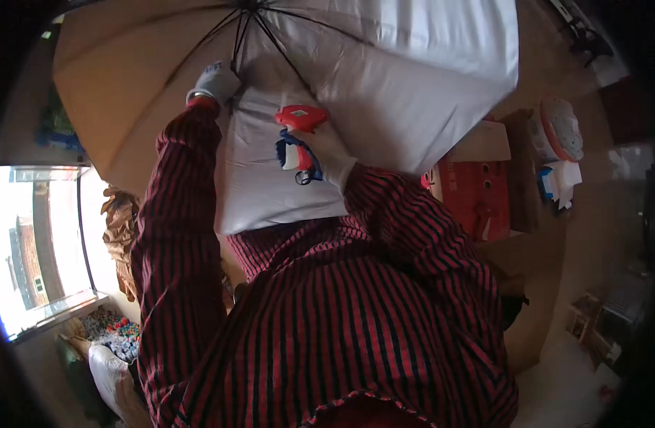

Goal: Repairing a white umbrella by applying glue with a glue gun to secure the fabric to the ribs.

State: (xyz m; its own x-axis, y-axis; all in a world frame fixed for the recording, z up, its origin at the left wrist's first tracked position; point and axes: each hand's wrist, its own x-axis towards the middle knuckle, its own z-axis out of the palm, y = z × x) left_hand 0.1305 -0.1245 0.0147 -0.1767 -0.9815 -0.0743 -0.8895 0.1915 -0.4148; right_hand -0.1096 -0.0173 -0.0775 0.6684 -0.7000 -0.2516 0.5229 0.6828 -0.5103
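An opened umbrella (413,114) with a silvery-grey inner side spreads in front of me, its dark ribs meeting at the top. My left hand (218,82), in a pale glove, is closed at the dark struts below that hub; its fingertips are partly hidden. Lower down and to the right, my gloved right hand (331,155) is closed round a red, white and blue hand tool (301,116). A red part tops the tool, with a blue curved part and a small dark ring below; its exact kind is unclear. The tool is over the umbrella cloth.
Right of the umbrella stands a red cardboard box (477,196). Past it are a white-and-red tub (561,130) and a blue-and-white packet (560,182). At left are a bright window (46,242), crumpled brown paper (119,239) and a heap of small colourful items (117,332).
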